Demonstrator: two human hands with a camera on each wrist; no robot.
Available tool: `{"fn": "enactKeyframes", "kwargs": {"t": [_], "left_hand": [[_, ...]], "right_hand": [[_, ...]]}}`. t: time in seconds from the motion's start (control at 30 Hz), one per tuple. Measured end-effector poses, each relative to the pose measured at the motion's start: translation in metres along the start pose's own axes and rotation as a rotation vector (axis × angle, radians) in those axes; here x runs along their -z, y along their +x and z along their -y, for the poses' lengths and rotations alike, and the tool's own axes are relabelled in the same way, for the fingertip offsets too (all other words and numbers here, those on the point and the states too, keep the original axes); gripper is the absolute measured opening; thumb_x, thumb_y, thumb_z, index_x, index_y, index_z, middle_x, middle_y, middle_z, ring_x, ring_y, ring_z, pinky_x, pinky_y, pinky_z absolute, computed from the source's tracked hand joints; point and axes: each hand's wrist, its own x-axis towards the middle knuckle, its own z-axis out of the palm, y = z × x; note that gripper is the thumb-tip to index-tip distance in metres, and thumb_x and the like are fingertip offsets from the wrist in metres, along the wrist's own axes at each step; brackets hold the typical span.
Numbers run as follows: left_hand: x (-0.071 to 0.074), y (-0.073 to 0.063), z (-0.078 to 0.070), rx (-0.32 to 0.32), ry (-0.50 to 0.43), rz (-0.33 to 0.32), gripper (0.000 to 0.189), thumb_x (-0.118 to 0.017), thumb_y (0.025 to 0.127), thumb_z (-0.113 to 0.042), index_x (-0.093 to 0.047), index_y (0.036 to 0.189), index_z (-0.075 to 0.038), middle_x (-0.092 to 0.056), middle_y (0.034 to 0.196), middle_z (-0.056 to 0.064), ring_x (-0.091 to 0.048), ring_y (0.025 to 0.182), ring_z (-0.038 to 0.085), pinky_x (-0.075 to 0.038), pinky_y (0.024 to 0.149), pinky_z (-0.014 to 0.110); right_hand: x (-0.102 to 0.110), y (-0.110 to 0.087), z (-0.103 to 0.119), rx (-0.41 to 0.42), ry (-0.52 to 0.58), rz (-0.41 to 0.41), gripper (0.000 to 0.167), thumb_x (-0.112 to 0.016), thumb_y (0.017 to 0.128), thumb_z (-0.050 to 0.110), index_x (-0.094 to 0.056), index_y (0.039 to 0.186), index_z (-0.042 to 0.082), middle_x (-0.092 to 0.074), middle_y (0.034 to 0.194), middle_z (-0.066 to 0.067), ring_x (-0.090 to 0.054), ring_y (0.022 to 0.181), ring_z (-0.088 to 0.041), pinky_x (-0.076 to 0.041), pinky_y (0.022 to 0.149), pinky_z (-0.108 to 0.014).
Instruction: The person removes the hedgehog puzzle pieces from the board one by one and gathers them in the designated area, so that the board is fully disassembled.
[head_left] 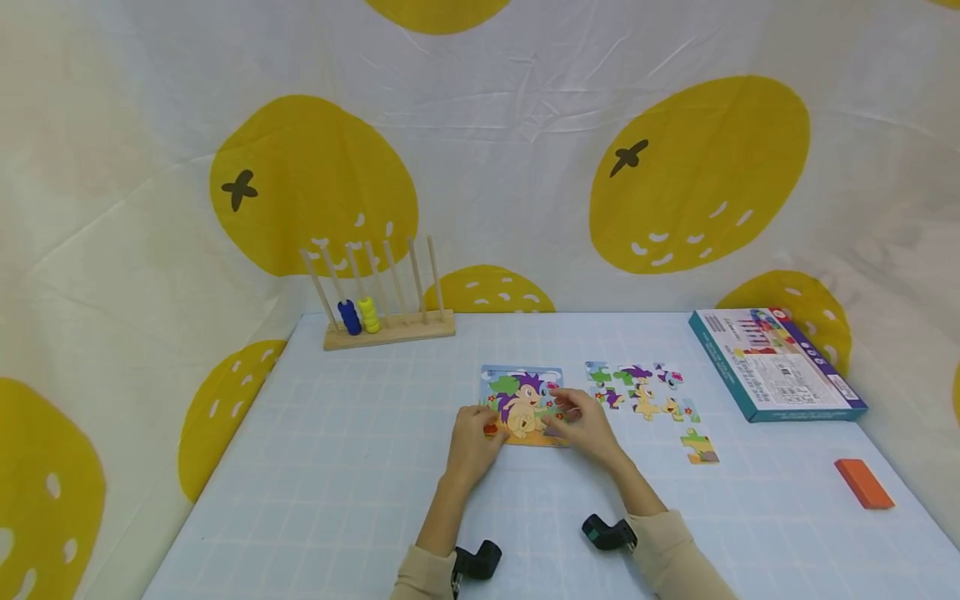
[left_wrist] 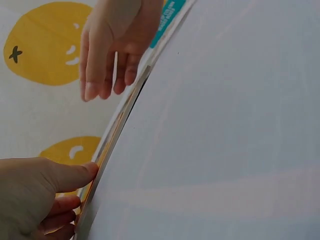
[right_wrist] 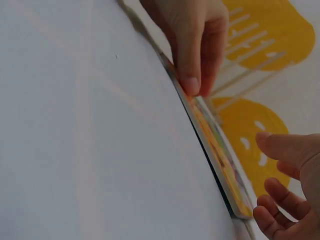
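Observation:
A framed jigsaw puzzle (head_left: 525, 414) with a purple-haired hedgehog picture lies flat on the table in the head view. My left hand (head_left: 475, 439) holds its lower left corner, the thumb on the near edge and the fingers by the left side. In the left wrist view, that thumb (left_wrist: 82, 175) touches the puzzle's thin edge. Over the puzzle's right side is my right hand (head_left: 587, 427), its fingers loosely bent and spread. Seen from the right wrist, the right hand (right_wrist: 295, 185) holds nothing and appears apart from the edge. Part of the picture is covered by the hands.
Several loose jigsaw pieces (head_left: 643, 400) lie right of the puzzle, one piece (head_left: 701, 447) closer to me. A flat box (head_left: 776, 364) stands back right, an orange block (head_left: 864, 483) before it. A wooden peg rack (head_left: 390, 330) with blue and yellow beads is back left.

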Motion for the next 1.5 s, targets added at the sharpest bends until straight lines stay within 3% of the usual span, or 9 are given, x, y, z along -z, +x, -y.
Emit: {"fn": "enactKeyframes", "kwargs": {"t": [0.23, 0.37, 0.5, 0.67, 0.9, 1.17, 1.37, 1.5], "left_hand": [[0.0, 0.001, 0.0, -0.014, 0.038, 0.01, 0.027, -0.077, 0.077, -0.014, -0.073, 0.099, 0.001, -0.062, 0.106, 0.013, -0.052, 0.102, 0.028, -0.047, 0.091, 0.04], [-0.001, 0.001, 0.001, -0.028, 0.058, 0.016, 0.027, -0.077, 0.077, -0.015, -0.073, 0.099, 0.0, -0.063, 0.109, 0.013, -0.051, 0.104, 0.029, -0.045, 0.092, 0.041], [-0.001, 0.002, 0.004, -0.034, 0.041, 0.021, 0.028, -0.076, 0.078, -0.015, -0.072, 0.1, 0.0, -0.063, 0.109, 0.013, -0.05, 0.106, 0.029, -0.044, 0.093, 0.042], [0.001, 0.003, 0.007, -0.036, -0.008, 0.034, 0.027, -0.075, 0.078, -0.012, -0.072, 0.101, 0.002, -0.063, 0.109, 0.013, -0.05, 0.107, 0.03, -0.043, 0.095, 0.044], [0.002, 0.003, 0.008, -0.044, -0.024, 0.034, 0.024, -0.075, 0.078, -0.008, -0.072, 0.099, 0.002, -0.064, 0.108, 0.013, -0.051, 0.107, 0.03, -0.042, 0.096, 0.043], [0.001, 0.004, 0.008, -0.034, -0.053, 0.038, 0.024, -0.074, 0.077, -0.007, -0.072, 0.1, 0.003, -0.064, 0.108, 0.013, -0.05, 0.107, 0.03, -0.041, 0.095, 0.044], [0.0, 0.003, 0.008, -0.017, -0.075, 0.048, 0.025, -0.074, 0.078, -0.007, -0.071, 0.101, 0.003, -0.063, 0.109, 0.013, -0.05, 0.109, 0.03, -0.041, 0.096, 0.045], [0.001, 0.003, 0.008, -0.023, -0.075, 0.038, 0.025, -0.074, 0.077, -0.007, -0.071, 0.1, 0.004, -0.063, 0.108, 0.013, -0.05, 0.108, 0.03, -0.041, 0.095, 0.045]], "right_hand": [[-0.018, 0.011, 0.005, -0.011, 0.008, 0.04, 0.037, -0.076, 0.077, 0.008, -0.064, 0.109, -0.005, -0.063, 0.103, -0.017, -0.059, 0.09, -0.03, -0.051, 0.078, -0.042], [-0.025, 0.014, 0.004, -0.018, -0.077, 0.099, 0.038, -0.077, 0.074, 0.014, -0.067, 0.106, -0.004, -0.064, 0.106, -0.017, -0.056, 0.1, -0.033, -0.046, 0.088, -0.049], [-0.028, 0.016, 0.006, -0.008, -0.158, 0.152, 0.034, -0.078, 0.073, 0.017, -0.069, 0.099, -0.003, -0.062, 0.105, -0.018, -0.051, 0.104, -0.036, -0.039, 0.092, -0.053], [-0.029, 0.016, 0.01, -0.021, -0.167, 0.173, 0.024, -0.079, 0.073, 0.016, -0.07, 0.09, 0.002, -0.061, 0.102, -0.014, -0.05, 0.104, -0.034, -0.039, 0.092, -0.052], [-0.026, 0.017, 0.013, -0.038, -0.187, 0.241, 0.031, -0.081, 0.072, 0.019, -0.068, 0.093, 0.001, -0.061, 0.101, -0.012, -0.051, 0.104, -0.032, -0.039, 0.093, -0.052], [-0.022, 0.026, 0.02, -0.054, -0.313, 0.354, 0.036, -0.08, 0.073, 0.02, -0.064, 0.095, -0.001, -0.059, 0.091, -0.009, -0.05, 0.095, -0.03, -0.039, 0.09, -0.048], [-0.023, 0.024, 0.02, -0.135, -0.254, 0.338, 0.038, -0.082, 0.071, 0.02, -0.06, 0.096, 0.002, -0.06, 0.093, -0.006, -0.053, 0.091, -0.024, -0.043, 0.085, -0.045], [-0.024, 0.02, 0.017, -0.12, -0.175, 0.31, 0.038, -0.081, 0.073, 0.018, -0.057, 0.099, 0.003, -0.058, 0.089, -0.005, -0.051, 0.082, -0.019, -0.045, 0.075, -0.037]]}}
